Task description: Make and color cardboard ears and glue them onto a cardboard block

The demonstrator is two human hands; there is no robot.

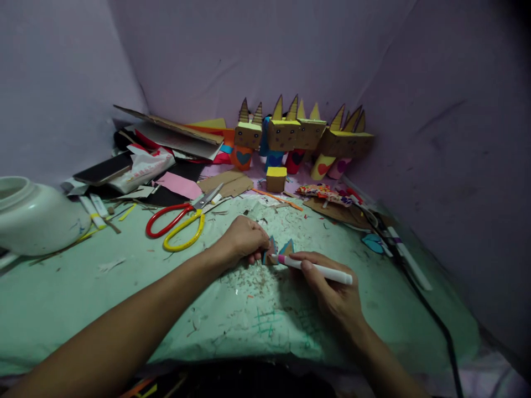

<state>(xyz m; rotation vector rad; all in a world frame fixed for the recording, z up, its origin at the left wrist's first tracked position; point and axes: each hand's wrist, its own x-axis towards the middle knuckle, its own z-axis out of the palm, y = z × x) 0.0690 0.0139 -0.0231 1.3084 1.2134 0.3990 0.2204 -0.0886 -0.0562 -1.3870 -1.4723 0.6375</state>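
Note:
My right hand (332, 282) grips a white marker pen (327, 271) with a purple collar. Its tip meets a small cardboard piece (270, 253) that has a jagged, blue-edged outline and is partly coloured purple. The fingers of my left hand (246, 237) are closed on the left edge of that piece, pressing it to the green table cover (166, 298). A second jagged cardboard piece (287, 248) with blue edges lies just right of it, close to my right fingertips.
Red-and-yellow-handled scissors (182, 221) lie open left of my hands. Several cardboard figures (284, 135) with horns stand at the back, behind a small cardboard box (276, 180). A white jar (41, 218) sits far left; a black cable (423, 298) runs along the right.

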